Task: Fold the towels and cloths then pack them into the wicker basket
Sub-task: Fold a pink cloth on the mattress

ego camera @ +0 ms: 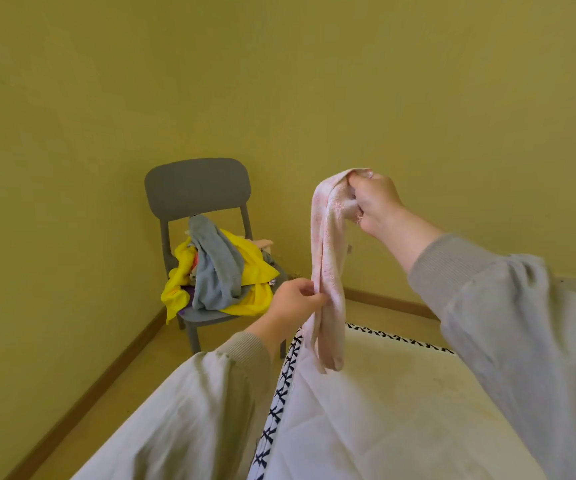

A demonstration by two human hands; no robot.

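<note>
Cannot see most of the seat of the grey chair (196, 188) under the cloth pile (245, 261). Cannot read the small tag (273, 281) at the pile's right edge. Right of the chair, cannot see the top end of the pink towel (326, 258), bunched inside the right hand (376, 202). Below the chair, lose the white-covered surface (383, 410) and both sleeves (508, 323) at the frame's edges.

Home bedroom: mattress (400, 410), chair (198, 188).

Open air above the white surface (383, 410); the chair (196, 188) (heaped with cloths (220, 268)) blocks the corner.
</note>
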